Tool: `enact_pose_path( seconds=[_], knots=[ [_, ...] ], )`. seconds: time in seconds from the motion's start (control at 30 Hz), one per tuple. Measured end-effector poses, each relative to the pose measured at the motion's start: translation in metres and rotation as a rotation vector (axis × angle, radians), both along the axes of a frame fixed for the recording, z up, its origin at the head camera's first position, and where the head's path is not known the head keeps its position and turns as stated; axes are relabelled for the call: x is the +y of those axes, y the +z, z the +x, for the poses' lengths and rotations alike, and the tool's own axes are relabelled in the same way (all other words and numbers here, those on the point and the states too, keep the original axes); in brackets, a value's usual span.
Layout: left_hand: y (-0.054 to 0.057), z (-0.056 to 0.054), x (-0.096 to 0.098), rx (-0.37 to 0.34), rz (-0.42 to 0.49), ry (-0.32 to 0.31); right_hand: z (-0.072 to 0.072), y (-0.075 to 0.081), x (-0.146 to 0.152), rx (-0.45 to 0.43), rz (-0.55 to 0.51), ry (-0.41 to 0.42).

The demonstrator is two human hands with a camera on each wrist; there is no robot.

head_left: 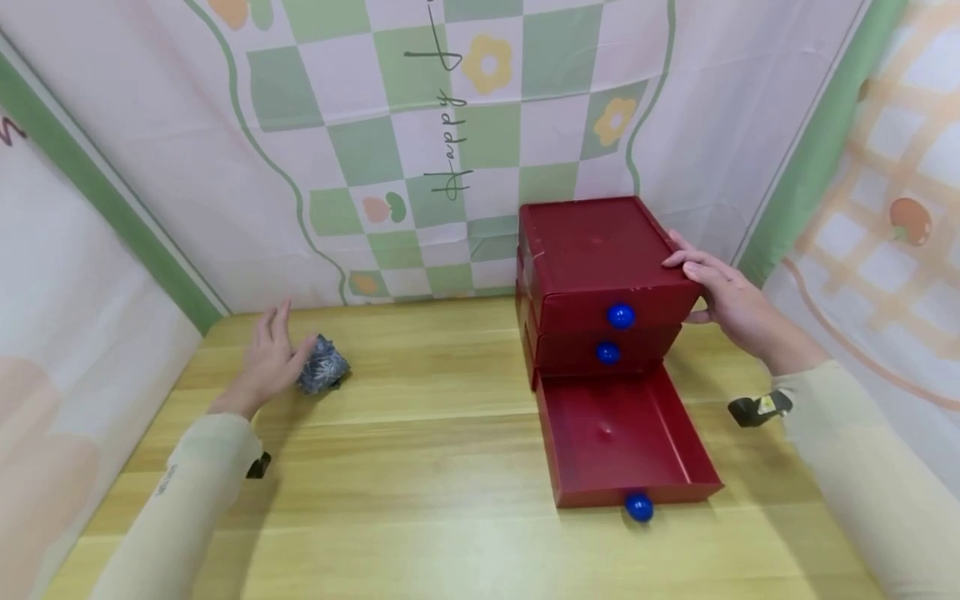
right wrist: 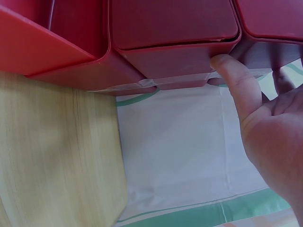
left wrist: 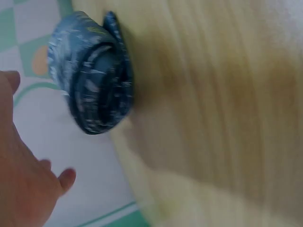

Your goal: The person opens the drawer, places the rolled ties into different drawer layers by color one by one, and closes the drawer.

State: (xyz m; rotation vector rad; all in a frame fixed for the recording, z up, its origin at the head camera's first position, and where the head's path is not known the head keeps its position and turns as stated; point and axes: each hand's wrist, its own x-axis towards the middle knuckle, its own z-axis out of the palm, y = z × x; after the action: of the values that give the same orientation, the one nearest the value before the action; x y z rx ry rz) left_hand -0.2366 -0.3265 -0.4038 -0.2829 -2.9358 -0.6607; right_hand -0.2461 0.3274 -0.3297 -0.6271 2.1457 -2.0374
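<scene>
A dark blue bundle with a pale pattern [head_left: 323,367], looking like rolled fabric, lies on the left of the table. My left hand [head_left: 264,358] is right beside it, fingers spread; in the left wrist view a gap shows between the hand [left wrist: 26,165] and the bundle [left wrist: 92,75]. To the right stands a dark red drawer cabinet [head_left: 592,242] with blue round knobs. Its bottom drawer [head_left: 622,429] is pulled out and has nothing in it. My right hand [head_left: 723,296] rests on the cabinet's upper right edge, its thumb [right wrist: 236,78] touching the side.
The wooden table [head_left: 420,450] meets a patterned fabric backdrop [head_left: 450,167] behind the cabinet, with more fabric at both sides. The open drawer's blue knob [head_left: 639,507] sticks out toward the front. Clear tape [right wrist: 128,85] runs along the cabinet's side.
</scene>
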Motion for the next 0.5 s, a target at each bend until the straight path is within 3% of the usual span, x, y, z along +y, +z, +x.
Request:
enact_pose_path(
  seconds=[0.3, 0.5],
  knots=[
    [-0.015, -0.003, -0.002, -0.086, 0.068, -0.035, 0.000, 0.000, 0.000, -0.001, 0.004, 0.003],
    [-0.018, -0.002, -0.003, -0.201, 0.086, -0.038, 0.000, -0.002, 0.001, 0.004, 0.001, 0.007]
  ],
)
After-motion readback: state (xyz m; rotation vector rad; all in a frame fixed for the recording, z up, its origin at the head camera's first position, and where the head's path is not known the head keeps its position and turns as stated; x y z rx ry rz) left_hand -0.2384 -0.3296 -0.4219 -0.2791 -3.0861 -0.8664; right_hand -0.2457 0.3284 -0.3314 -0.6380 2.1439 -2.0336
